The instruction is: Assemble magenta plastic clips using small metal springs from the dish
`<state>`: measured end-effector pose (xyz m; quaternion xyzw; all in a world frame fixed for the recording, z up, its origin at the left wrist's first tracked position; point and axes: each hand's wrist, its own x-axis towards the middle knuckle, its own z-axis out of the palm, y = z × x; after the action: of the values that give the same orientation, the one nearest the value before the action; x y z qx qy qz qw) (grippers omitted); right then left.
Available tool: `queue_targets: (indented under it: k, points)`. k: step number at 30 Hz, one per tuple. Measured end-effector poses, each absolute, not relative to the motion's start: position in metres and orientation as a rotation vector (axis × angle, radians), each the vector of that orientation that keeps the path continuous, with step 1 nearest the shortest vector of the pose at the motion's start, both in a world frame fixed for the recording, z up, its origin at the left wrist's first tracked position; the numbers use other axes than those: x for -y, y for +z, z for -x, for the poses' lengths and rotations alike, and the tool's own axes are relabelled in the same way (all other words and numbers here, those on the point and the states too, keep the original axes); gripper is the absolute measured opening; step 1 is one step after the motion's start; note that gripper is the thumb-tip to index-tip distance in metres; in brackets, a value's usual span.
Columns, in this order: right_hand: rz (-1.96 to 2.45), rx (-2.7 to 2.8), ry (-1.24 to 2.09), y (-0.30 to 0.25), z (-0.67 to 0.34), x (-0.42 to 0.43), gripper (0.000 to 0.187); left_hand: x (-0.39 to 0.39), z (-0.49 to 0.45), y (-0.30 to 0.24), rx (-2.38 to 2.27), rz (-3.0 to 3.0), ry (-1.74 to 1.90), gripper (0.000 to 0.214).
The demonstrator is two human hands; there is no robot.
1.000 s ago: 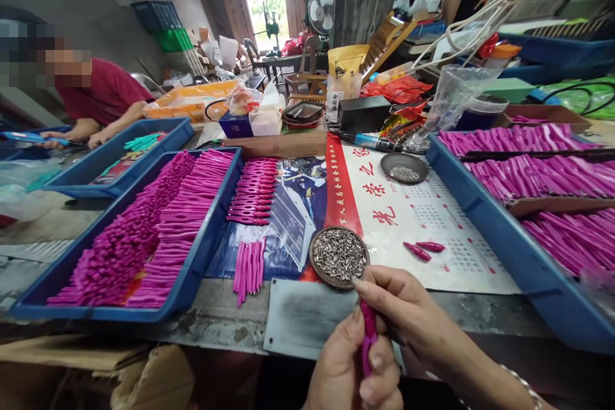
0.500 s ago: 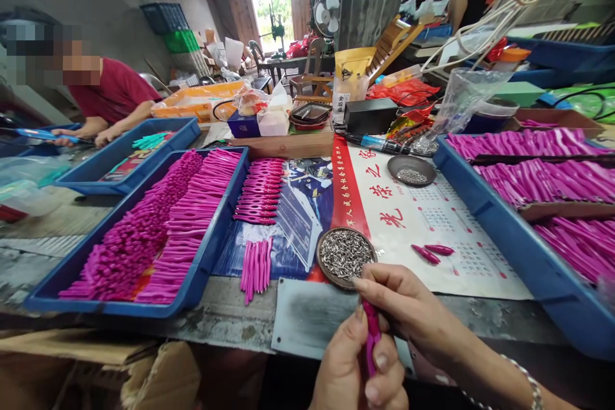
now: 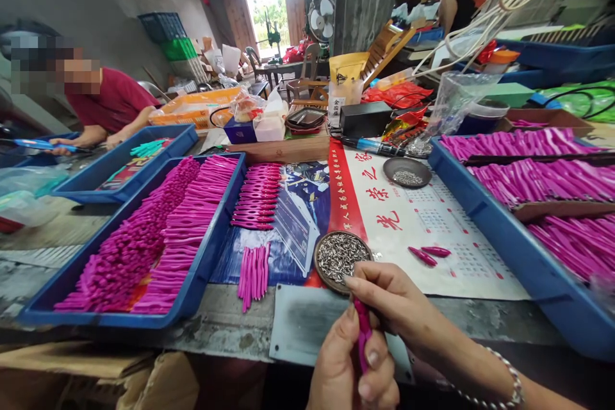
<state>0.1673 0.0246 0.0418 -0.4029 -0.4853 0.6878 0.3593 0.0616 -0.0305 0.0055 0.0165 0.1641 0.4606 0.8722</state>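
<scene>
My left hand is wrapped round a slim magenta plastic handle, held upright over the bench's front edge. At the handle's upper end, my right hand has its thumb and fingertips pinched together; whatever lies between them is hidden. Just beyond the fingers sits a round brown bowl full of small silvery metal pins. Two darker magenta pieces lie on the calendar sheet to the right. A small row of magenta handles and a stack of glossier ones lie left of the bowl.
Blue trays filled with magenta handles stand at left and right. A dark dish holds more small metal parts. Beneath my hands is a grey metal plate. A co-worker in a red shirt sits at far left.
The view has shifted slightly, so hands and handle appear a little further left. My grip on the handle and the right-hand pinch look the same.
</scene>
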Motion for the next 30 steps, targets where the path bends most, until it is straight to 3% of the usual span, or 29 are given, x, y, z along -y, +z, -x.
queue_targets:
  k: [8,13,21,30]
  points:
    - [1.143,2.049,1.352,0.049,-0.179,-0.053,0.046,0.026,-0.051,0.011,-0.337,0.007,0.979,0.032]
    - [1.362,2.320,0.836,0.041,-0.184,-0.076,0.004,0.026,-0.042,0.011,-0.307,-0.024,1.015,0.026]
    - [1.445,2.620,0.434,0.023,-0.171,-0.083,0.016,0.031,-0.037,0.006,-0.319,-0.067,1.002,0.026]
    - [1.360,2.534,0.359,0.017,-0.178,-0.084,0.011,0.030,-0.043,-0.002,-0.292,-0.048,0.982,0.027]
